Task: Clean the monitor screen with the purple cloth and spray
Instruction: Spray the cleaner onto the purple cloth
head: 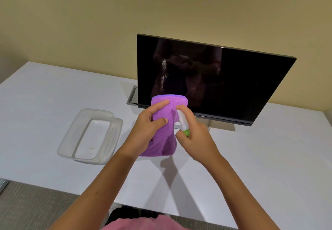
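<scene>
Our left hand [150, 120] grips the purple cloth [164, 130]; our right hand [194, 132] holds the spray bottle [183, 123] beside it. We should probably mist the cloth lightly, nozzle close, before wiping the monitor screen [224, 78] beyond both hands.

Spray bottle [183, 123] body mostly hidden in right hand [195, 134]; label partly legible. Monitor [206, 78] stand largely behind purple cloth [164, 130].
</scene>
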Tool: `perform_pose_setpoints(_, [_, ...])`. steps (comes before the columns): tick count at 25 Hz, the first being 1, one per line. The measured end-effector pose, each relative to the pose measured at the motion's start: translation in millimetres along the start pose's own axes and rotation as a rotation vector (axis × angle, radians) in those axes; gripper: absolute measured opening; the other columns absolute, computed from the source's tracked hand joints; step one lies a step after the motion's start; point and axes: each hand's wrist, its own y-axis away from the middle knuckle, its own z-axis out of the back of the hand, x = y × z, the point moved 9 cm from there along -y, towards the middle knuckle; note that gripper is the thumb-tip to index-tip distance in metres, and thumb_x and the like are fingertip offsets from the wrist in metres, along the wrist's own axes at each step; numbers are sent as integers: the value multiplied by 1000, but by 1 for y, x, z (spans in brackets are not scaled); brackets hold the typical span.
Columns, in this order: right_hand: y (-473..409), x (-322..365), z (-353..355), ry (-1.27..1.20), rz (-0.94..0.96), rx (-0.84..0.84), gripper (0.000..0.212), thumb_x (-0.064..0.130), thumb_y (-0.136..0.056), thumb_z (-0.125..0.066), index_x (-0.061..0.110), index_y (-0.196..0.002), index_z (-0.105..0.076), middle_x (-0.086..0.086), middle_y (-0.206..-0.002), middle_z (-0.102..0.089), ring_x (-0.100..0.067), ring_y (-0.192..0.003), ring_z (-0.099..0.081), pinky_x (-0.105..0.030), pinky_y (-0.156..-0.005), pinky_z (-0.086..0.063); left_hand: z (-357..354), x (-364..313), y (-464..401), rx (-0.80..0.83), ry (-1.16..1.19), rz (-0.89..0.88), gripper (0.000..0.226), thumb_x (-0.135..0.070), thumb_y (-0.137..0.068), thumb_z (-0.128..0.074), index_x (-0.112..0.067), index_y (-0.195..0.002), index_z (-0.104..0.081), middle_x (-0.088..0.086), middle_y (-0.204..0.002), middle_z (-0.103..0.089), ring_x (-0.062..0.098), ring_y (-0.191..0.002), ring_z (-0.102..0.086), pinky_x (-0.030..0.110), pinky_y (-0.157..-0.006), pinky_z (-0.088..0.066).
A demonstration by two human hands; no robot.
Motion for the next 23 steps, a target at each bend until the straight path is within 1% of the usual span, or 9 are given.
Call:
perform_pose_setpoints(3, [-5,4,0,56,24,-25,65,8,-80,-51,43,-132,-34,7,-63,-46,-7,-57,-47,-15,-47,-37,-4,1,-1,42,56,14,56,0,-79,-58,-38,-120,-63,-1,-116,-69,23,-99,-64,47,-94,-50])
perform_pose_setpoints(8, [-12,5,-4,152,50,-40,63,9,-82,-52,35,-136,-34,8,-64,-42,-7,-50,-40,-19,-44,-24,-8,3,-3,47,133,58,65,15,-84,-50,-37,-121,-61,1,-103,-70,29,-91,-56,46,-84,-47])
perform_pose_setpoints(12, [-14,3,-8,171,63,-33,60,9,-83,-53,34,-134,-33,5,-66,-46,-8,-54,-42,-23,-46,-26,-10,5,-3,38,195,93,70,18,-81,-46,-30,-131,-53,3,-102,-70,24,-90,-58,34,-75,-53])
perform_pose_setpoints(13, [-14,3,-10,177,66,-29,59,9,-84,-53,34,-134,-33,4,-67,-47,-10,-56,-44,-24,-46,-27,-10,6,-3,32,205,102,70,18,-81,-46,-28,-133,-51,4,-102,-69,26,-89,-56,36,-75,-52])
perform_pose_setpoints(15, [-14,3,-13,181,67,-20,58,9,-84,-52,33,-133,-33,-2,-74,-52,-19,-62,-47,-31,-51,-32,-9,10,-4,11,222,129,71,18,-81,-46,-27,-136,-49,9,-103,-65,31,-89,-48,44,-81,-41])
perform_pose_setpoints(18, [-14,2,-15,165,69,-11,54,8,-83,-52,31,-129,-35,-7,-79,-55,-24,-66,-49,-34,-56,-36,-8,15,-5,-19,231,159,72,19,-80,-45,-26,-137,-48,14,-106,-61,32,-91,-39,45,-81,-29])
perform_pose_setpoints(19, [-14,1,-16,166,68,-1,53,8,-83,-52,31,-128,-35,-8,-78,-55,-24,-66,-49,-34,-55,-36,-8,15,-4,-26,233,165,72,19,-81,-45,-25,-138,-48,13,-110,-63,32,-91,-40,45,-81,-30])
perform_pose_setpoints(21, [-14,0,-19,162,68,29,55,8,-84,-52,32,-131,-34,-6,-77,-55,-21,-63,-48,-32,-54,-34,-9,13,-3,-28,239,166,71,19,-82,-45,-22,-140,-44,12,-119,-63,29,-89,-52,44,-82,-40])
perform_pose_setpoints(23, [-13,-1,-22,141,70,52,60,9,-85,-51,35,-135,-32,-3,-75,-53,-13,-58,-45,-30,-51,-32,-10,12,-2,-30,247,165,71,20,-82,-44,-19,-142,-42,10,-120,-64,19,-84,-63,35,-79,-50])
